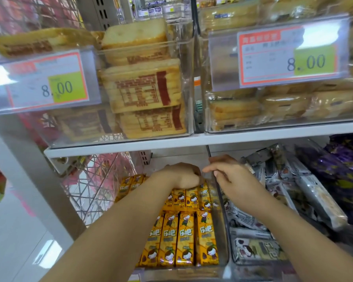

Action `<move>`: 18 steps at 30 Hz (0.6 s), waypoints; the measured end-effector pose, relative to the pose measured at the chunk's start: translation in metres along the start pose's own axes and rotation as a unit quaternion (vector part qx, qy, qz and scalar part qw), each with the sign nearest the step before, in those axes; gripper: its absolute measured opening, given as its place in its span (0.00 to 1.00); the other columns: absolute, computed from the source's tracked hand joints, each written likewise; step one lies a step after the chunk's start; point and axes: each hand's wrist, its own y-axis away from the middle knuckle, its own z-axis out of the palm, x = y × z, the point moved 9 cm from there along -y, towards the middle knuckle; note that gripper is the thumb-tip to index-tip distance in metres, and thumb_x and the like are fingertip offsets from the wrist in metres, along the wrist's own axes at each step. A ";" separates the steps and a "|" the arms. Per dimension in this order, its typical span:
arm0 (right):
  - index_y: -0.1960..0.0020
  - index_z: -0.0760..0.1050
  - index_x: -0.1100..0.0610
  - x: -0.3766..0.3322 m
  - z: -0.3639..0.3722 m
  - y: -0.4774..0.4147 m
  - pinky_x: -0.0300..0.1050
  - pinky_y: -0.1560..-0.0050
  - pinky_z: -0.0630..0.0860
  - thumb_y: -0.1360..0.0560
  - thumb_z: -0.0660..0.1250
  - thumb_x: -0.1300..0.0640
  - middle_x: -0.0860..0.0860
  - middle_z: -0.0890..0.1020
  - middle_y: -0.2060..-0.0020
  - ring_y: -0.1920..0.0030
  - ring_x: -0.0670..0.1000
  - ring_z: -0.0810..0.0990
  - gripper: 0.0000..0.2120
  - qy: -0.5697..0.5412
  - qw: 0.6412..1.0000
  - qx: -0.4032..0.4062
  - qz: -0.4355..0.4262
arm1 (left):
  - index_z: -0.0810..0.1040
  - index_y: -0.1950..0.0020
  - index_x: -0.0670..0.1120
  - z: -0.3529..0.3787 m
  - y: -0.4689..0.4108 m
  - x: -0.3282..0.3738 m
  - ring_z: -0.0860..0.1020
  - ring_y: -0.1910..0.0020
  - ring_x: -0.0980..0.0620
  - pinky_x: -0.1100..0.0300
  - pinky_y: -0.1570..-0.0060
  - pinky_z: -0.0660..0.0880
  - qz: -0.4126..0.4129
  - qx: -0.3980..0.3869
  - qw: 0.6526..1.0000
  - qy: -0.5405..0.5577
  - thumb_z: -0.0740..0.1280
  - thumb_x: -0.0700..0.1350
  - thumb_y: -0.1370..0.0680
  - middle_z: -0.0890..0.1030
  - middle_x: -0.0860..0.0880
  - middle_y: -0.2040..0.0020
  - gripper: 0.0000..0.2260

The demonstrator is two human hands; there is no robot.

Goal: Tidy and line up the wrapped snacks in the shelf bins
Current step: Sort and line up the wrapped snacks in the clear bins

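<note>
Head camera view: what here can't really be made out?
In the head view:
- Left hand fingers: tucked behind its own back; whether they hold a yellow pack is unclear.
- Price tag small print: blurred; only 8.00 reads.
- Purple packs: cut off by the right edge.
- Rear yellow rows: hidden by the left forearm.

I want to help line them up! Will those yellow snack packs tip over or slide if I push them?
Likely both. The yellow snack packs look tall and narrow, so a lone one might tip; packed side by side against the clear bin wall they prop each other. Their glossy wrappers look slippery, so they probably slide easily.
</note>
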 end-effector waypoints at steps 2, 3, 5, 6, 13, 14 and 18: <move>0.43 0.79 0.53 0.000 -0.001 0.000 0.26 0.64 0.67 0.20 0.57 0.64 0.39 0.68 0.66 0.64 0.25 0.70 0.15 0.002 1.000 0.003 -0.003 | 0.72 0.44 0.51 0.000 -0.001 0.001 0.74 0.50 0.45 0.56 0.52 0.68 0.007 -0.014 1.000 0.013 0.56 0.54 0.20 0.76 0.45 0.43 0.10; 0.43 0.79 0.53 0.001 -0.001 -0.001 0.26 0.64 0.67 0.20 0.57 0.64 0.38 0.68 0.66 0.64 0.26 0.70 0.15 0.005 1.000 0.004 -0.004 | 0.72 0.40 0.50 0.000 -0.002 -0.001 0.73 0.50 0.48 0.57 0.50 0.69 0.010 -0.018 0.999 0.026 0.57 0.53 0.20 0.76 0.46 0.42 0.12; 0.42 0.79 0.52 0.002 0.000 -0.002 0.26 0.63 0.67 0.20 0.57 0.63 0.38 0.69 0.64 0.64 0.26 0.70 0.15 0.011 1.000 0.003 -0.005 | 0.72 0.35 0.51 0.002 -0.003 -0.002 0.72 0.54 0.51 0.57 0.52 0.69 0.016 -0.026 0.999 0.041 0.57 0.51 0.20 0.76 0.47 0.47 0.15; 0.42 0.79 0.52 0.003 0.001 -0.002 0.26 0.63 0.67 0.20 0.57 0.63 0.39 0.70 0.63 0.64 0.27 0.70 0.15 0.012 1.000 0.003 -0.006 | 0.71 0.34 0.50 0.003 -0.003 0.000 0.73 0.54 0.50 0.58 0.52 0.69 0.019 -0.030 0.999 0.041 0.57 0.50 0.19 0.76 0.47 0.48 0.15; 0.43 0.79 0.50 0.008 0.005 -0.004 0.23 0.59 0.65 0.21 0.57 0.63 0.48 0.78 0.51 0.59 0.37 0.71 0.15 0.015 1.000 0.003 -0.005 | 0.69 0.34 0.45 0.014 -0.007 0.016 0.74 0.40 0.41 0.55 0.52 0.68 0.015 -0.041 0.997 -0.069 0.55 0.49 0.18 0.75 0.40 0.41 0.15; 0.43 0.79 0.50 0.008 0.005 -0.004 0.23 0.59 0.65 0.20 0.57 0.63 0.48 0.77 0.51 0.59 0.38 0.71 0.15 0.013 1.000 0.004 -0.003 | 0.67 0.31 0.46 0.015 -0.010 0.015 0.72 0.38 0.41 0.52 0.46 0.68 0.010 -0.036 0.995 -0.096 0.56 0.49 0.19 0.74 0.42 0.40 0.17; 0.43 0.79 0.51 0.005 0.003 -0.003 0.24 0.62 0.65 0.20 0.57 0.63 0.44 0.76 0.56 0.62 0.35 0.73 0.15 0.009 1.000 0.004 0.000 | 0.67 0.32 0.45 0.013 -0.012 0.009 0.66 0.33 0.42 0.41 0.31 0.56 0.014 -0.004 0.996 -0.085 0.57 0.50 0.20 0.72 0.42 0.36 0.18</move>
